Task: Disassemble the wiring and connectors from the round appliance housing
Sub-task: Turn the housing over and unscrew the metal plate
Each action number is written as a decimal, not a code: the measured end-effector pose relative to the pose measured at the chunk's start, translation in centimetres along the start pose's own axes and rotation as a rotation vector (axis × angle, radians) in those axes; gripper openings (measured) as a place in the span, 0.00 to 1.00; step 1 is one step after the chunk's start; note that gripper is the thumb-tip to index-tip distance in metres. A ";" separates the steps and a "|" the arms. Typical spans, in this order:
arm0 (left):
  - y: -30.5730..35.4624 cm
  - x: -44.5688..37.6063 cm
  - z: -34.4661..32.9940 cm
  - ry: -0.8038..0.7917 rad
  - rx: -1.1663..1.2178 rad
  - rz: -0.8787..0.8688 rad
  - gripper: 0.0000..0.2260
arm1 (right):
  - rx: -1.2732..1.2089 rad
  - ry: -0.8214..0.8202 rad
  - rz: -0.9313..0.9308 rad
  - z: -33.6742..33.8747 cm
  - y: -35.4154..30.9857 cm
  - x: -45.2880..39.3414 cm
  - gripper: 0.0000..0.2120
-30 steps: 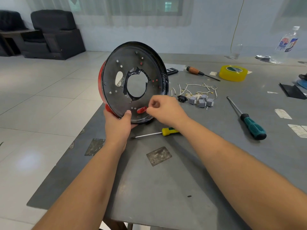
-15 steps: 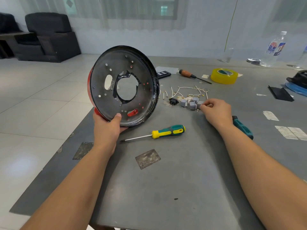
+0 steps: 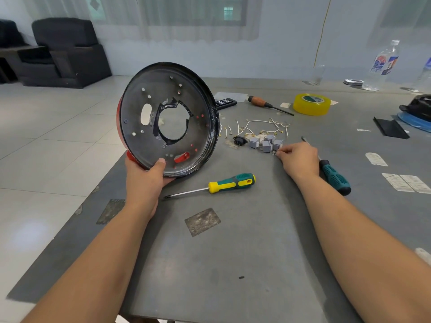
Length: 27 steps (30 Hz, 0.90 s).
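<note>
the left hand [image 3: 145, 176] grasps the round housing [image 3: 168, 120] by its lower rim, thumb hooked over the black inner face and fingers curled behind the red outer shell. the housing stands tilted on edge at the tabletop's [image 3: 233, 264] left edge, its open side toward the camera, showing a large ragged central hole, an oval slot, small holes and a red tab [image 3: 182, 157] near the bottom.

the right hand [image 3: 299, 159] rests on the tabletop toward the far middle, fingers curled with the tips pinching a small metal piece [image 3: 274, 153] just beside the grey connectors [image 3: 265, 142]. those connectors lie clustered together, with a black socket [image 3: 239, 140] to their left and loose white wires [image 3: 261, 127] with brass terminals scattered just beyond them.

a yellow-and-green screwdriver [image 3: 229, 184] lies between the two hands, tip pointing to the left edge. a dark green screwdriver [image 3: 334, 177] lies partly under the right wrist. a wooden-handled screwdriver [image 3: 265, 104] and a yellow tape roll [image 3: 311, 104] sit toward the far edge, a black remote [image 3: 225, 103] peeking from behind the housing. plastic bottles [image 3: 383, 64] stand at the far right corner, and a black and blue object [image 3: 417, 110] sits at the right edge beside a black flat piece [image 3: 389, 128]. paper labels [image 3: 405, 181] and a grey patch [image 3: 202, 221] lie flat on the surface.
</note>
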<state>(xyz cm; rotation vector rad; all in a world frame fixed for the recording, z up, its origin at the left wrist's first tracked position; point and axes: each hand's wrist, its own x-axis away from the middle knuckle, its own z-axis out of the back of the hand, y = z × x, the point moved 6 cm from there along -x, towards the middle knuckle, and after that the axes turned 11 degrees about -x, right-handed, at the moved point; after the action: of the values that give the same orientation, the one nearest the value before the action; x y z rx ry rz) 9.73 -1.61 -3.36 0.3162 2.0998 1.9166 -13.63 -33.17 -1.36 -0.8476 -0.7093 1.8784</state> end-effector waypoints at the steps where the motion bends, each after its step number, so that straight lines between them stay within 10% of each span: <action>1: 0.0 0.0 0.0 -0.001 0.002 0.002 0.27 | -0.006 0.001 -0.001 0.1 0.0 0.1 0.07; 9: 0.1 0.0 -0.1 -0.032 0.071 0.026 0.26 | -0.112 0.070 0.094 1.1 -2.6 1.8 0.07; 14: -0.1 -0.3 0.1 -0.071 0.195 0.074 0.24 | -0.291 -0.156 0.224 -2.1 -8.9 4.3 0.12; 21: 0.7 0.2 -0.2 -0.111 0.329 0.067 0.28 | -0.749 -0.646 -0.179 -9.2 -13.6 7.4 0.23; 27: 0.5 0.4 -1.5 -0.245 0.218 0.099 0.25 | -0.968 -0.583 -0.313 -10.7 -13.5 7.4 0.12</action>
<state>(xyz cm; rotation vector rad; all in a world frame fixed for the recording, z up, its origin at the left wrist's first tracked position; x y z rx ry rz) 8.84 -2.85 -2.71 0.6768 2.1605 1.6047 -0.74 -19.74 0.59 -0.6647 -2.0776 1.4378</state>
